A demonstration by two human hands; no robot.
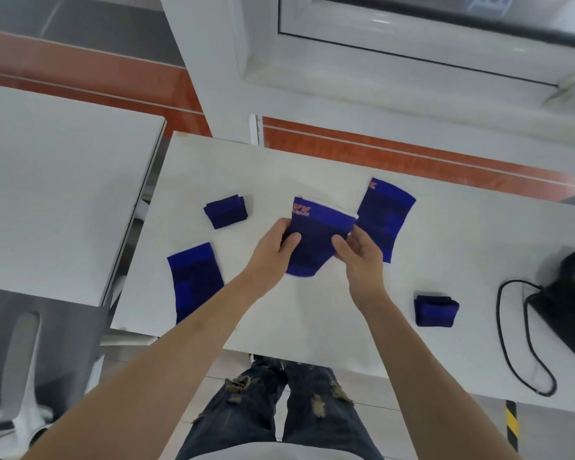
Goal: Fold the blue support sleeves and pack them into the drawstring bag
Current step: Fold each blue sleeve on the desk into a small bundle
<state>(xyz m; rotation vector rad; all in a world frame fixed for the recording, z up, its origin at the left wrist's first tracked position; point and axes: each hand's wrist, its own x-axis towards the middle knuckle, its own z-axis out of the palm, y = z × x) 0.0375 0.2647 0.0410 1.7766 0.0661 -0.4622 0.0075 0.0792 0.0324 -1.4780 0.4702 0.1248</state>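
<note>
Both our hands, left (279,247) and right (356,250), pinch the sleeve (316,240) between them, its long axis pointing away from us.

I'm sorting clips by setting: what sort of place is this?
Probably an office or workroom: plain white table, a second white desk beside it, a white-framed window, tiled floor.

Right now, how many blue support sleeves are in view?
5: one held by both hands, flat ones at far right and near left, folded ones at far left and near right.
</note>
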